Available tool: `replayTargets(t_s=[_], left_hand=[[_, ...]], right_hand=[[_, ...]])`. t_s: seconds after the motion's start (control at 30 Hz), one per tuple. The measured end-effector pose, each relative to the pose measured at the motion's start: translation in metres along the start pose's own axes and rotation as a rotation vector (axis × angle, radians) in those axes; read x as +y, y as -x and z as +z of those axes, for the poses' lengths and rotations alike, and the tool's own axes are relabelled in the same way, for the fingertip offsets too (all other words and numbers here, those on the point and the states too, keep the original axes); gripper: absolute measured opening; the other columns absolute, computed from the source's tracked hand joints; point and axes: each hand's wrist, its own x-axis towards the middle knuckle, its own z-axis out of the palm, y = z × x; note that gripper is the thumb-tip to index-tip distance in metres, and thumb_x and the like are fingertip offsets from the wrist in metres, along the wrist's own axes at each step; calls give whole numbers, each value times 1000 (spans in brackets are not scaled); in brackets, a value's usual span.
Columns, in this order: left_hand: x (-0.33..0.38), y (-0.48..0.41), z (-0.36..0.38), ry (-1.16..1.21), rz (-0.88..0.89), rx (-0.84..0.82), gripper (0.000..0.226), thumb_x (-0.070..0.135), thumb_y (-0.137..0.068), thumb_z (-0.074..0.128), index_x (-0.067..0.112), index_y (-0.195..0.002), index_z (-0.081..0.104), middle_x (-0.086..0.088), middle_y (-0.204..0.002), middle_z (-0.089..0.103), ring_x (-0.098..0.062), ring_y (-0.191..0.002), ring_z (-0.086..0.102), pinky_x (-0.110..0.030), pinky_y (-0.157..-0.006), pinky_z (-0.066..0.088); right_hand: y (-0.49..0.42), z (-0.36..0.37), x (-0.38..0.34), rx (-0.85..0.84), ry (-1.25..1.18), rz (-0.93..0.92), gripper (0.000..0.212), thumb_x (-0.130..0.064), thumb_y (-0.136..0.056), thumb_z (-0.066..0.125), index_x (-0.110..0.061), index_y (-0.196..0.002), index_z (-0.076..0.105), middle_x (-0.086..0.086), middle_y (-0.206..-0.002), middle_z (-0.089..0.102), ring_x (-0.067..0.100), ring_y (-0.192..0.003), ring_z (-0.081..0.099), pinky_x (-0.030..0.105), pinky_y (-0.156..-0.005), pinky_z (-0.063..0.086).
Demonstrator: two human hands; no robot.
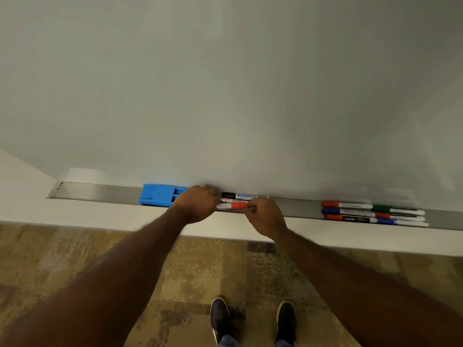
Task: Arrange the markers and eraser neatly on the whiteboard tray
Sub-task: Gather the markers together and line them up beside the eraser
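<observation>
A blue eraser [157,194] lies in the metal whiteboard tray [95,191], left of centre. To its right, three markers lie side by side: a black-capped one [239,195] at the back, a white one marked MARKER [234,200] in the middle, and a red-banded one [231,205] at the front. My left hand [198,206] covers their left ends, fingers curled over them. My right hand [265,217] pinches the right end of the red-banded marker. Further right, several thin red, blue and green markers [373,212] lie in three tidy rows.
The whiteboard [225,83] fills the view above the tray. A white ledge [100,214] runs below the tray. Patterned carpet [75,259] and my two dark shoes [220,319] are beneath.
</observation>
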Motion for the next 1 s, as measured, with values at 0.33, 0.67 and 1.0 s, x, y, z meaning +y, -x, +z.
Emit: replayTargets(t_s=[0.33,0.67,1.0], left_hand=[[-6,20,-7,71,-26,5,39,32,-100,39,15,-132,51,-5,-124,56,-22,-101,57,-35,-78,48],[-2,25,-11,73,-2,20,38,33,-100,40,13,-130,52,-6,-121,56,-23,-101,57,-36,-82,48],[4,16,-21,80,68,77,36,32,-101,39,13,-126,56,-7,-118,57,-23,-99,57,-35,-86,43]], right_hand=[[-12,-15,4,-20,333,-120,20,-27,-90,55,-18,-97,71,7,-93,73,29,-85,64,35,-71,53],[-38,-14,-6,-193,666,-250,22,-29,-84,62,-14,-98,71,13,-96,70,32,-86,66,32,-67,44],[-6,-59,39,-123,574,-229,23,-32,-91,53,-23,-106,69,4,-96,71,25,-85,64,36,-74,53]])
